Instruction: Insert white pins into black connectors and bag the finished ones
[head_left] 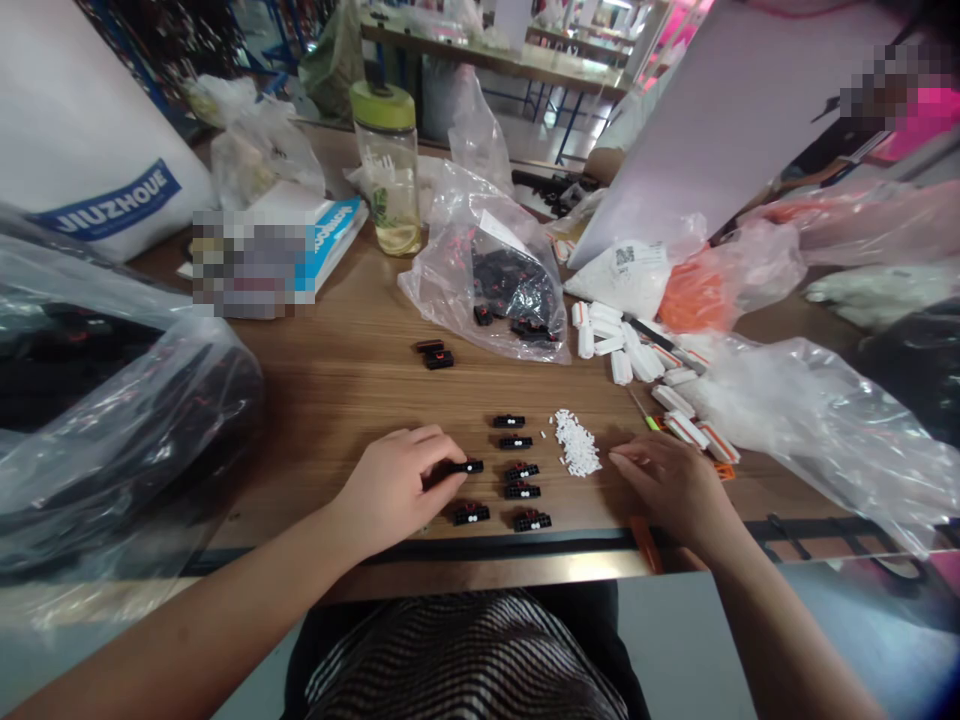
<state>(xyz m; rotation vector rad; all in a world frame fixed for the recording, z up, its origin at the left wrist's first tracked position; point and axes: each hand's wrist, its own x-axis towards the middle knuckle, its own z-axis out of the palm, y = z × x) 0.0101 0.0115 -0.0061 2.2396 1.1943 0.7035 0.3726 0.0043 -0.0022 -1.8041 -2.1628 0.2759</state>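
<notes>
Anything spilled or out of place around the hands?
One small thing: a single tiny white piece lies apart from the white pile, on its left, toward the black connectors. It looks like a stray, since most others sit heaped together.

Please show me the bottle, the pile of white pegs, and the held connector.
Bottle [388, 170]: head view, clear body.
Pile of white pegs [577, 446]: head view, middle.
Held black connector [472, 467]: head view, exposed end.
</notes>
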